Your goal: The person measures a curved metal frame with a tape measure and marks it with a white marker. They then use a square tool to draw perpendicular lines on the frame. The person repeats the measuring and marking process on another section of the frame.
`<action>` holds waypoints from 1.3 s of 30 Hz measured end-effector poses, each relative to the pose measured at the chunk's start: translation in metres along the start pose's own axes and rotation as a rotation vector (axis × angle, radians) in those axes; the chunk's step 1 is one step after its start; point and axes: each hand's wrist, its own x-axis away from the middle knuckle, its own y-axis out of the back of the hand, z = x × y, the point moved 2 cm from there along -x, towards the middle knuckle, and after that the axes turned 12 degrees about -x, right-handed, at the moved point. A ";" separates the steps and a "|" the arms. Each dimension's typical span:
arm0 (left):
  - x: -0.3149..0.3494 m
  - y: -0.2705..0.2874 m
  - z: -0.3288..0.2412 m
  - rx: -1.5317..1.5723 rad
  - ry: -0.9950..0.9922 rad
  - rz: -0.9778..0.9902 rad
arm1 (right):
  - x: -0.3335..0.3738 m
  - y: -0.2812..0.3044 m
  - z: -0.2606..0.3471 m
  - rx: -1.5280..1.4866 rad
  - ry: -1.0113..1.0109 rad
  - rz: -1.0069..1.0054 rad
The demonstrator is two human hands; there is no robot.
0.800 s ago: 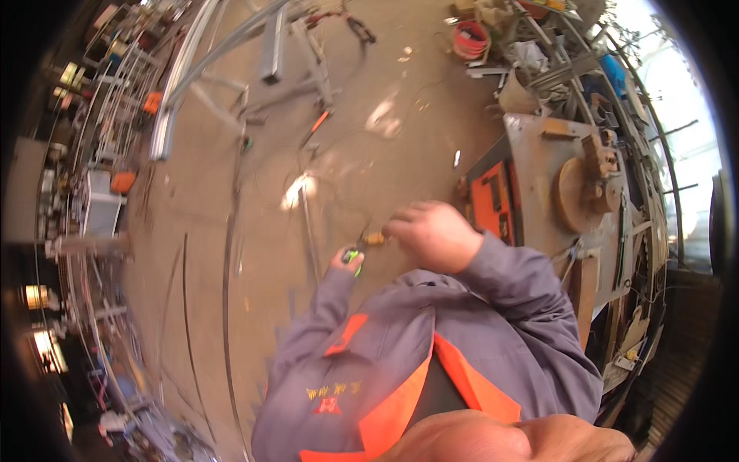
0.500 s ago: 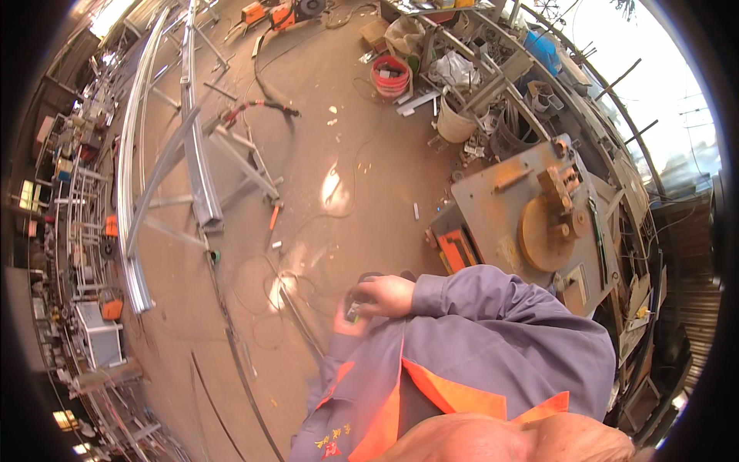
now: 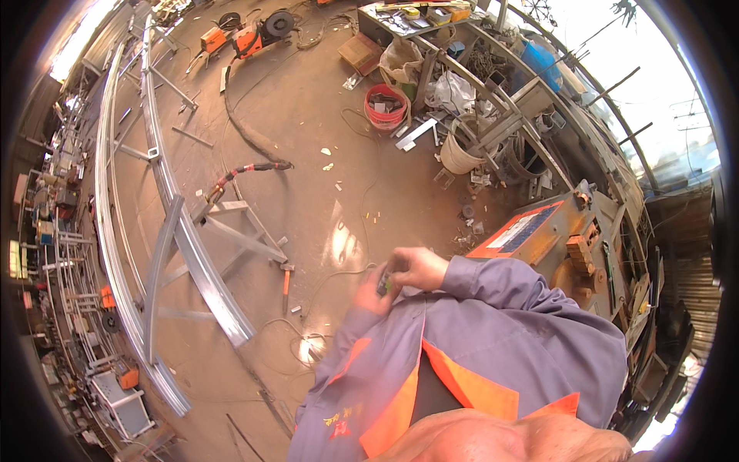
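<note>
My two hands meet in front of my chest. In my left hand [image 3: 371, 292] sits a small dark object with a bit of green [image 3: 382, 286]; its kind is too small to make out. The fingers of my right hand [image 3: 420, 267] curl over it from the right and close on it. Both hands hide part of this object. Grey sleeves with orange trim cover my arms.
Long metal profiles [image 3: 202, 266] rest on stands at the left, with a hammer-like tool [image 3: 286, 286] beside them. Cables trail over the floor. A red bucket [image 3: 386, 115], a white bucket [image 3: 459, 154] and a rusty machine table [image 3: 539, 223] stand to the right.
My hands have shifted slightly up and to the right in the picture, still together around the small object. The view has turned, so the profiles and machine table appear displaced.
</note>
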 end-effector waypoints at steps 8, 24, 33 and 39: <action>-0.188 0.046 0.088 0.182 0.079 0.027 | -0.152 0.150 0.080 -0.430 0.059 -0.097; -0.565 0.154 0.112 0.255 0.255 0.055 | -0.484 0.391 -0.176 0.342 -0.534 -0.140; -0.734 0.235 0.182 0.252 0.128 0.166 | -0.641 0.373 -0.160 0.191 -0.537 0.096; -0.787 0.324 0.217 0.214 0.174 -0.111 | -0.748 0.403 -0.034 0.456 -0.599 0.154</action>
